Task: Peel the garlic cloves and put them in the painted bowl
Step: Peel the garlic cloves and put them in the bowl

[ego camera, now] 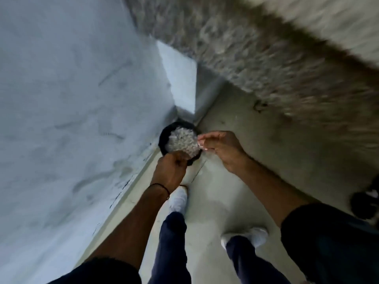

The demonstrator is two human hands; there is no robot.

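Though the blur hides detail, the fingers point(207, 138) of the right hand point(221, 148) look released, loosely spread just right of centre frame, their tips at the right rim of a black round container point(163, 138). Pale specks at those tips could be nails or scraps of skin; I cannot tell. The left hand point(170, 169) is clenched, knuckles up, over the container's lower rim, and whether it holds anything I cannot tell. A dark thread band point(162, 187) circles its wrist. The container is heaped with pale, papery flakes point(181, 141), probably garlic skins, and sits on the floor point(215, 206) in the corner where a grey wall point(71, 99) on the left of the frame meets a speckled surface point(266, 68) at upper right. Below are two white shoes point(178, 198) and dark trouser legs. No whole garlic clove and no painted bowl is in view, so both must lie outside the frame. Judging by the kind of thing, cloves are small, light and firm, slick once bared, and best pinched across the flat sides. The skins are weightless, brittle and clingy, likely to stick to fingers and drift, so they want shaking or rubbing off low over the container.
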